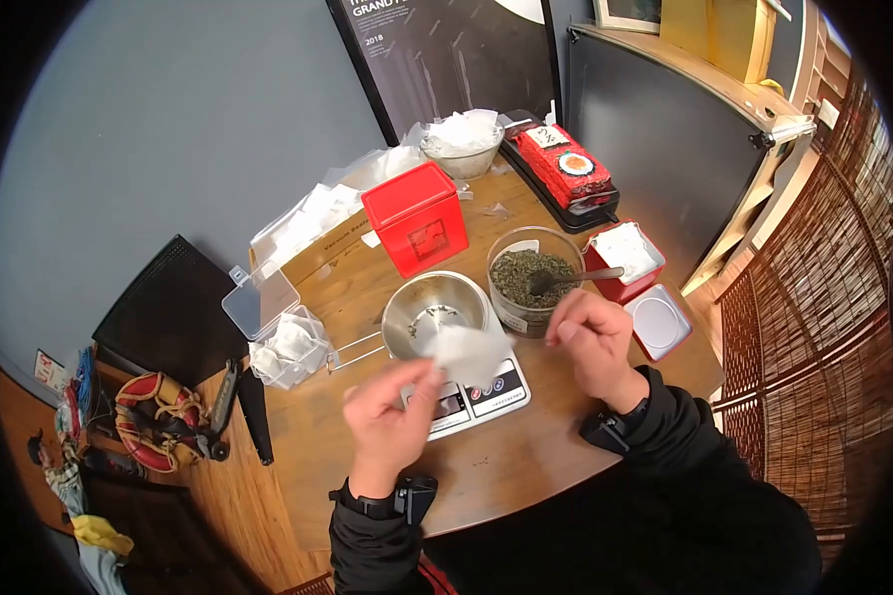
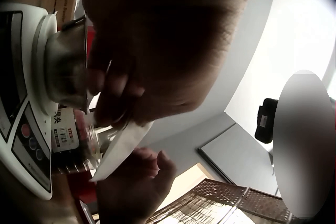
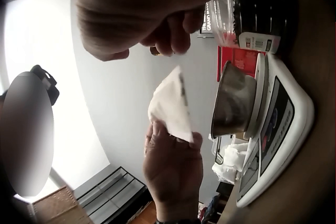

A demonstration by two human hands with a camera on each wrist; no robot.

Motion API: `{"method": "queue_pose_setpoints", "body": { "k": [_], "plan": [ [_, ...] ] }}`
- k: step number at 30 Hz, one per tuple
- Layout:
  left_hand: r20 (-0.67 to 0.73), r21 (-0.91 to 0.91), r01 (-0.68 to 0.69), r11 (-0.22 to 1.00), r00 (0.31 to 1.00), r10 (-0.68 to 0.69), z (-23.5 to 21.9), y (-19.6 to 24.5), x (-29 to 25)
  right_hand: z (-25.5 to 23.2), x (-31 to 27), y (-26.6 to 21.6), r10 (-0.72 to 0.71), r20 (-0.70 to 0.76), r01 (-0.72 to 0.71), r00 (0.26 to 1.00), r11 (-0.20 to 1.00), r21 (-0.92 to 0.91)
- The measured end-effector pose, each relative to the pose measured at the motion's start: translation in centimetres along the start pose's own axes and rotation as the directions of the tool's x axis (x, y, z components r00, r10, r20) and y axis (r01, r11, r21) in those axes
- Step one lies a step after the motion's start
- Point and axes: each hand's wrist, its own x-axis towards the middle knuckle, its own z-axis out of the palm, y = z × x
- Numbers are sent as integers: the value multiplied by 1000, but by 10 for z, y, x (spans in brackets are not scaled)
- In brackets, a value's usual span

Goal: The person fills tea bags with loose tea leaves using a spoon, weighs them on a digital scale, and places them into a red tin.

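My left hand pinches a small white filter bag between thumb and fingers, above the front of a kitchen scale. Dark specks run along one edge of the bag in the right wrist view. On the scale sits a steel pan with a long wire handle and a few dark leaf bits on its bottom. My right hand hovers right of the bag with fingers curled; no object shows in it. Beside it stands a clear jar of dried leaves, with a dark spoon stuck in.
A red tin stands behind the pan. At right are an open red tin of white material and its lid. A clear box of white bags is at left. Behind are a glass bowl and a red package.
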Motion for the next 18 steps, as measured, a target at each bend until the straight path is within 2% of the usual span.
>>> {"method": "queue_pose_setpoints", "body": {
  "k": [1, 2, 3, 4, 6, 7, 8, 10, 14, 17, 18],
  "plan": [
    [-172, 124, -47, 991, 983, 68, 0, -10, 0, -1, -2, 0, 101, -113, -91, 988, 992, 91],
    [-330, 251, -69, 965, 932, 153, 0, -16, 0, -2, -4, 0, 210, -215, -170, 954, 967, 191],
    [-371, 290, -56, 955, 913, 166, -1, -16, 2, -4, -3, -1, 273, -290, -219, 917, 954, 206],
    [-371, 291, -54, 955, 914, 165, -4, -17, 5, -6, -2, 0, 275, -289, -220, 917, 953, 208],
    [-354, 549, -64, 834, 886, 301, -9, -23, 10, -13, -1, 5, 485, -368, -351, 793, 858, 374],
    [-360, 531, -25, 847, 898, 253, -10, -25, 10, -14, -1, 8, 523, -386, -369, 760, 836, 407],
    [-362, 531, -24, 847, 897, 253, -11, -28, 11, -14, 0, 7, 523, -384, -369, 761, 836, 407],
    [-290, 628, -76, 774, 900, 324, -12, -32, 13, -15, 1, 5, 653, -382, -424, 654, 734, 530],
    [-241, 654, -87, 752, 918, 316, -12, -34, 14, -17, -1, 8, 695, -367, -422, 619, 688, 591],
    [-221, 660, -84, 747, 928, 299, -11, -33, 14, -18, 3, 10, 666, -427, -392, 612, 724, 568],
    [-215, 659, -90, 747, 929, 302, -10, -33, 14, -18, 5, 10, 615, -452, -416, 647, 781, 466]
  ]
}}
